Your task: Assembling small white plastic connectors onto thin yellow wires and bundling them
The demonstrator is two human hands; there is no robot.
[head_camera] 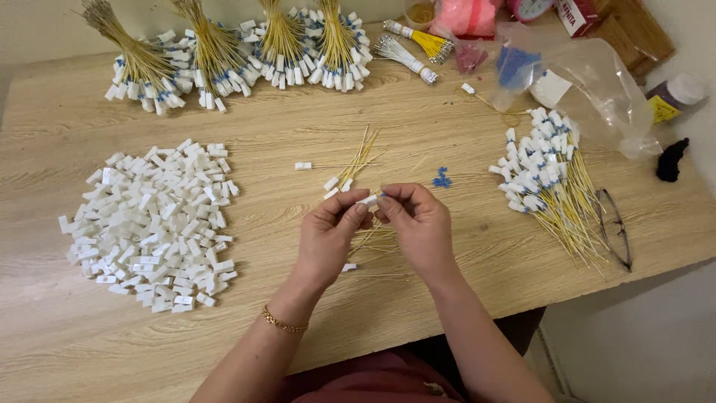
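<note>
Several packages are gathered in the upper right of the frame: a crumpled clear plastic bag (pixel 597 89) lies on the wooden table (pixel 298 134), a pink bag (pixel 466 15) sits at the top edge, a red and white box (pixel 578 13) is seen just right of it, and a small bottle with a yellow label (pixel 673 97) stands near the right edge.

Both hands are held together at the centre of the frame. The left hand (pixel 328 235) and the right hand (pixel 421 224) are pinched, thumb against fingertips, on a small white connector (pixel 369 199) between them; thin yellow wires (pixel 377 237) trail below the hands. A gold bracelet (pixel 282 322) is worn on the left wrist.

A large pile of loose white connectors (pixel 153 224) is spread at the left of the frame. Four bundles of wired connectors (pixel 224 56) are lined along the upper edge. A heap of finished yellow wires with white ends (pixel 548 179) lies at the right, with a pair of glasses (pixel 615 227) just beside it. A few small blue pieces (pixel 441 179) rest just above the right hand, and a few loose wires (pixel 358 160) lie above the left hand.
</note>
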